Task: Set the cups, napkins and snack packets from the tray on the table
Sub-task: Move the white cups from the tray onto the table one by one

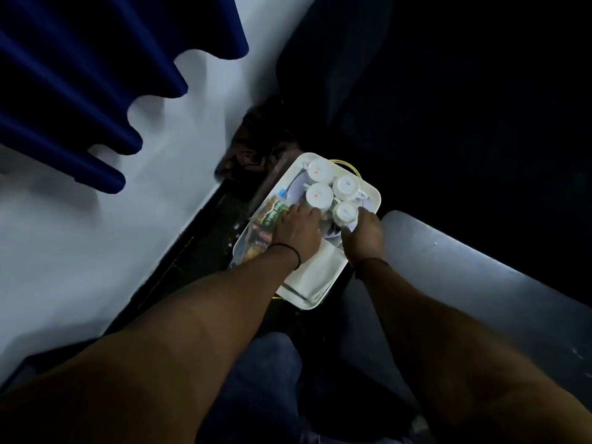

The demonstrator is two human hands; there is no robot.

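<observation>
A white tray (373,191) sits low in front of me in dim light. Several white cups stand upside down at its far end, one at the far corner (320,170) and one nearest my right hand (344,212). Snack packets (272,216) lie along the tray's left side, and white napkins (315,274) lie at its near end. My left hand (298,232) rests flat on the packets, its fingertips against a cup (318,195). My right hand (363,238) lies over the tray's right rim beside the nearest cup. Its grip is hidden.
A pale surface (96,219) runs along the left, with blue curtain folds (80,91) hanging over it. A grey curved edge (480,267) lies to the right of the tray. My leg in blue jeans (266,379) is below. The rest is dark.
</observation>
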